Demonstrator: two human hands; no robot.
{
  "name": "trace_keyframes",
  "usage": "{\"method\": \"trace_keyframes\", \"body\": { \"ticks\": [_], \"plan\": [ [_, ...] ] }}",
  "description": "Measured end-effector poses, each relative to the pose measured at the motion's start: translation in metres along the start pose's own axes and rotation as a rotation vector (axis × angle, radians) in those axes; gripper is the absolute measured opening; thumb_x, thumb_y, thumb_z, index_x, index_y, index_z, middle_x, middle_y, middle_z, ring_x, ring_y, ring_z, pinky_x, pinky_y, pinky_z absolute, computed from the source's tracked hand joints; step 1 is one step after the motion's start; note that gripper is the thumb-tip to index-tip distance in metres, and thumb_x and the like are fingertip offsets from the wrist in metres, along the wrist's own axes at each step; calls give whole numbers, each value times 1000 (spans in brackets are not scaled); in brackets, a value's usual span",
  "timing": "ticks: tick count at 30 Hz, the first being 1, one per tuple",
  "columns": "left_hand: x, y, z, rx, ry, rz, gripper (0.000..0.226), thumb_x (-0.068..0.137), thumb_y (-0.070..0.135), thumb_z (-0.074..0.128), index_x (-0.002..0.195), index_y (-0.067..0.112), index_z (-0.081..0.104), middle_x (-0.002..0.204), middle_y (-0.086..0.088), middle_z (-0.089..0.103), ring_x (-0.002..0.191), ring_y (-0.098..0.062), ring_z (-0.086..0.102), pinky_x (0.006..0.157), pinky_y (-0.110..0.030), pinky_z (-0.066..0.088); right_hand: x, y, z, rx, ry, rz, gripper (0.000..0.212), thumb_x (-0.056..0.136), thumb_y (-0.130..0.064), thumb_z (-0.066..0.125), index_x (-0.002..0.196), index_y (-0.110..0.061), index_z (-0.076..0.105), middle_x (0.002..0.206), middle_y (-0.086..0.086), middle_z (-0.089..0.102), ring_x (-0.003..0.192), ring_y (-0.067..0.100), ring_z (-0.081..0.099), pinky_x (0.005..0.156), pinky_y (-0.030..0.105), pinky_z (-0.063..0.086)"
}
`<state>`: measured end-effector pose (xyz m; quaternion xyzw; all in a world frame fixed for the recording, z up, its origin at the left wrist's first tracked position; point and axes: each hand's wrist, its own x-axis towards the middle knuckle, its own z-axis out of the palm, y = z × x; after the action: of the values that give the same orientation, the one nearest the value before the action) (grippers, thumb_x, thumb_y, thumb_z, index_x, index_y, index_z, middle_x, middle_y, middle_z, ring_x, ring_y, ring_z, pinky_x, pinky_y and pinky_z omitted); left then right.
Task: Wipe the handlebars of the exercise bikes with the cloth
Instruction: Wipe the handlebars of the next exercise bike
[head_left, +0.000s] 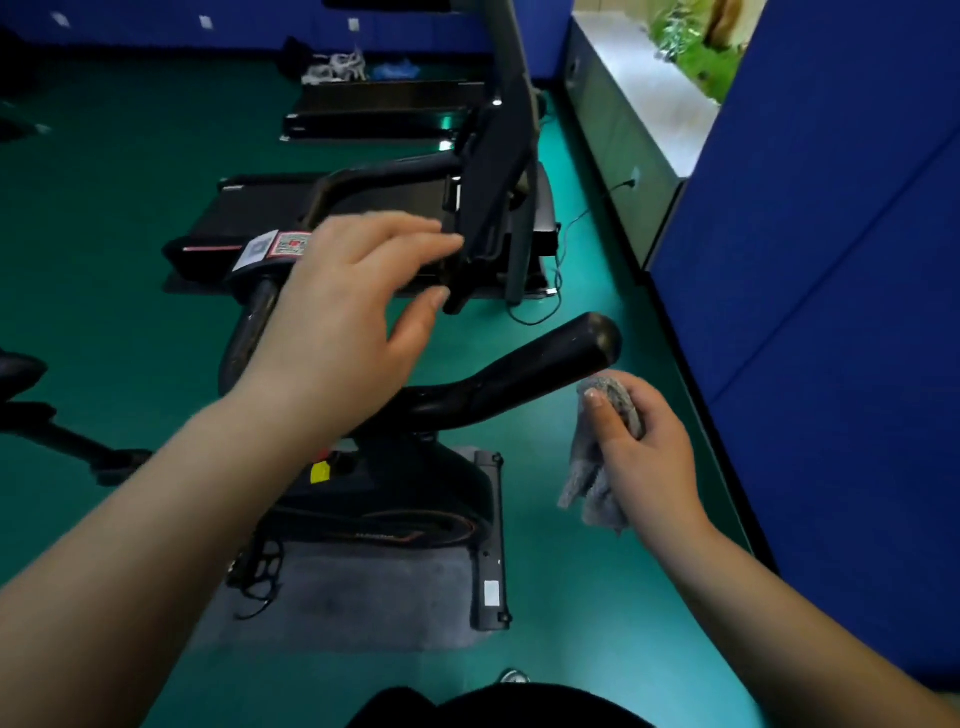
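Note:
A black exercise bike (395, 488) stands below me on a grey mat. Its right handlebar (524, 374) curves up to a rounded end near centre right. The left handlebar (249, 332) shows partly behind my left hand. My right hand (644, 447) grips a bunched grey cloth (597, 457) just below the tip of the right handlebar, apart from it. My left hand (353, 312) hovers over the middle of the bars with fingers spread and relaxed, its fingertips close to the black console bracket (483, 218); contact is unclear.
A blue padded partition (831, 312) rises close on the right. Treadmills (374, 208) stand ahead on the green floor, with a cable (550, 291) trailing beside them. Part of another machine (47, 415) juts in at the left edge.

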<state>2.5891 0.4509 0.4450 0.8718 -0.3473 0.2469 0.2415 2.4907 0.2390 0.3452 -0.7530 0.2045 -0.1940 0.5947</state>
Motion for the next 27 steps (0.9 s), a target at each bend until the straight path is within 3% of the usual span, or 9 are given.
{"method": "trace_keyframes", "body": {
  "ticks": [4, 8, 11, 16, 20, 23, 27],
  "plan": [
    [38, -5, -9, -10, 8, 126, 40, 90, 24, 57, 130, 17, 57, 134, -1, 53, 123, -24, 45, 107, -23, 24, -5, -17, -10, -6, 39, -16, 13, 92, -27, 61, 97, -38, 65, 101, -10, 66, 95, 9, 62, 89, 37, 52],
    [73, -8, -10, -29, -17, 291, 44, 92, 31, 53, 134, 18, 52, 139, 0, 49, 128, -23, 40, 108, -20, 18, -13, -37, -14, 29, 109, -41, 17, 93, -25, 59, 103, -36, 67, 104, -16, 66, 95, 1, 61, 81, 20, 49],
    [94, -13, -4, -37, -80, 467, 41, 92, 38, 49, 127, 18, 59, 133, 1, 54, 124, -25, 44, 109, -28, 23, -22, -52, -12, 37, 213, -69, 18, 94, -25, 58, 104, -36, 66, 104, -22, 65, 95, -2, 61, 78, 15, 49],
    [106, -29, 21, -118, -166, 687, 30, 91, 36, 53, 105, 20, 73, 113, 4, 68, 109, -28, 55, 96, -45, 42, -39, -75, 6, 3, 463, -99, 17, 93, -30, 59, 108, -34, 66, 105, -20, 65, 95, 1, 61, 75, 13, 46],
    [111, -45, 31, -182, -189, 741, 29, 90, 36, 52, 103, 22, 73, 108, 7, 69, 100, -27, 53, 90, -45, 44, -54, -98, 28, -47, 673, -122, 24, 86, -39, 56, 109, -39, 64, 103, -21, 66, 93, 2, 63, 76, 23, 49],
    [113, -54, 33, -250, -217, 768, 35, 90, 38, 47, 108, 22, 71, 111, 9, 68, 103, -28, 49, 89, -43, 44, -58, -113, 50, -236, 775, -238, 26, 87, -38, 59, 112, -40, 62, 102, -13, 62, 91, 0, 60, 80, 16, 46],
    [112, -59, 39, -318, -201, 792, 33, 90, 35, 48, 111, 21, 70, 112, 8, 67, 105, -29, 47, 91, -40, 42, -55, -106, 81, -539, 774, -261, 36, 84, -28, 66, 120, -29, 62, 96, -2, 43, 93, 0, 46, 82, 3, 32]
  ]
}}
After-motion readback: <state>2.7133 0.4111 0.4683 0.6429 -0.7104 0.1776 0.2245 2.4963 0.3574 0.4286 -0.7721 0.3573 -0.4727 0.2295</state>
